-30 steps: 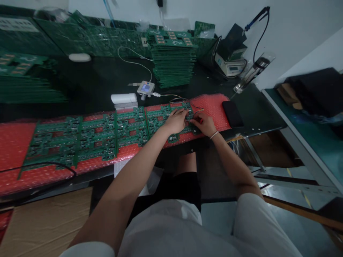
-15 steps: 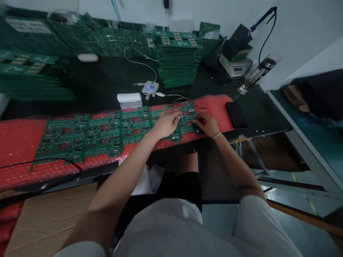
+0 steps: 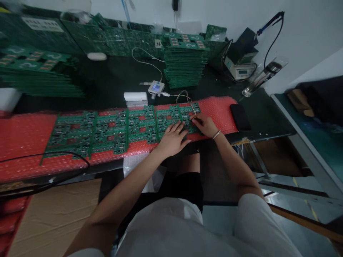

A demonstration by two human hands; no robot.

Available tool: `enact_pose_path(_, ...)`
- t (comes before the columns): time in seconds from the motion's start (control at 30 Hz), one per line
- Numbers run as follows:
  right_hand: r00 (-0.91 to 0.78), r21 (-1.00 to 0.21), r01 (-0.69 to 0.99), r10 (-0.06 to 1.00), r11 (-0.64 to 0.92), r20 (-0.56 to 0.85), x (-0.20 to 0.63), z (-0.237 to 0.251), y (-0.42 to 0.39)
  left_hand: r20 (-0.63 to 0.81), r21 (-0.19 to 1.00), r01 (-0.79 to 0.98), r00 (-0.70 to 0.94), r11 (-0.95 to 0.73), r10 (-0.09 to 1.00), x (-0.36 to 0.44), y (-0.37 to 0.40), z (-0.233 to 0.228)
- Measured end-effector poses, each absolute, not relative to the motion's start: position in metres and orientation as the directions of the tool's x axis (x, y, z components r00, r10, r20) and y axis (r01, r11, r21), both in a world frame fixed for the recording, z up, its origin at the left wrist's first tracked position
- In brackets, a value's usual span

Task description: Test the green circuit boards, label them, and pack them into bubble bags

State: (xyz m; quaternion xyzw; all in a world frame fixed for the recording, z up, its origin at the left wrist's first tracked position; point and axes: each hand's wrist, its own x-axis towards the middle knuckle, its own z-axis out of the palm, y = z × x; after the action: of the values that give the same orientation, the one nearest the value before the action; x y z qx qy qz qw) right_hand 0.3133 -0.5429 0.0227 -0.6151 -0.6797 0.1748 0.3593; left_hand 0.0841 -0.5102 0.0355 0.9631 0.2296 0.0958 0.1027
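Note:
A row of green circuit boards [image 3: 141, 134] lies on red bubble wrap [image 3: 219, 109] along the front of the bench. At the right end of the row, my right hand [image 3: 205, 125] is closed in a pinch over a board. Between its fingertips is the end of a thin wire cable [image 3: 190, 102]; the tip itself is hidden. That cable loops back to a small white device with a lit screen [image 3: 156, 87]. My left hand [image 3: 174, 140] lies palm down with fingers outstretched, resting on the boards' front edge just left of the right hand.
Behind stand tall stacks of green boards [image 3: 184, 67] and, at left, another stack [image 3: 40, 76]. A white case [image 3: 135, 96] lies behind the row. A black phone-like slab [image 3: 240, 117] rests at right. A black cable [image 3: 66, 151] crosses the wrap's left part.
My left hand has moved toward the front edge of the boards. My right hand has shifted slightly left with the cable end, and the wires now arch higher. The view has turned a little.

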Motion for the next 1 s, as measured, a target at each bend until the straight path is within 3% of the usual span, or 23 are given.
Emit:
enact_pose_path(0.37,-0.112,-0.582,0.761,0.942,0.285,0.315,0.313,0.027,-0.538,0.158,0.256,0.421,0.87,-0.87,0.467,0.084,-0.513,0.031)
enact_pose_path(0.53,-0.096,-0.562,0.784,0.946,0.263,0.31,0.315,0.021,-0.535,0.162,0.275,0.422,0.865,-0.864,0.474,0.085,-0.514,0.032)
enact_pose_path(1.0,0.006,-0.683,0.707,0.963,0.186,0.268,0.315,0.019,-0.533,0.156,0.159,0.432,0.877,-0.887,0.455,0.084,-0.518,0.029)
